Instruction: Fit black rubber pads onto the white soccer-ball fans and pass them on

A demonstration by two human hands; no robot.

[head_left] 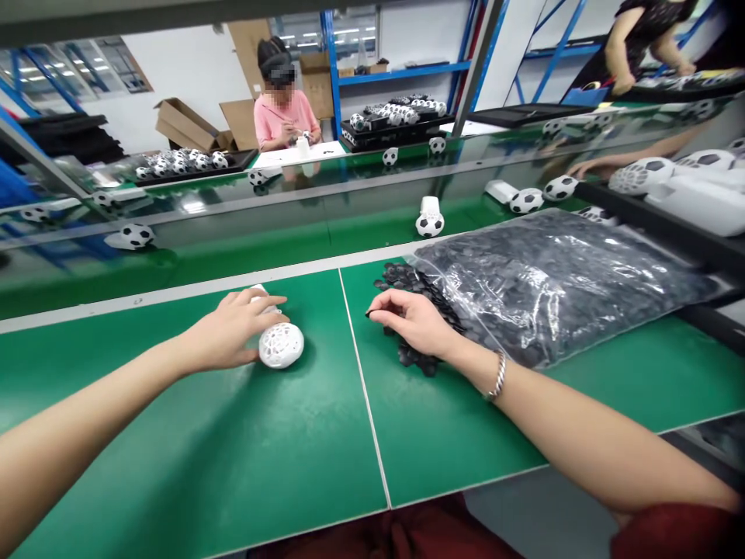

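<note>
A white openwork ball housing (282, 345) lies on the green table, a white stem behind it partly hidden by my fingers. Around that stem, my left hand (236, 330) is closed, fingers on top and thumb near the ball. My right hand (410, 317) pinches a small black piece (369, 314) between thumb and index finger. Under and beside that hand spreads a pile of loose black pieces (422, 363), which reaches the mouth of a clear plastic bag (559, 287) full of similar dark pieces.
Past the table's pale edge runs a green conveyor (291, 246) carrying a black-and-white soccer ball unit (429, 223) and several others. White units (707, 194) sit in a black tray at right. Across the line a person in pink (285, 116) works; another person's hand (599, 164) reaches in at right.
</note>
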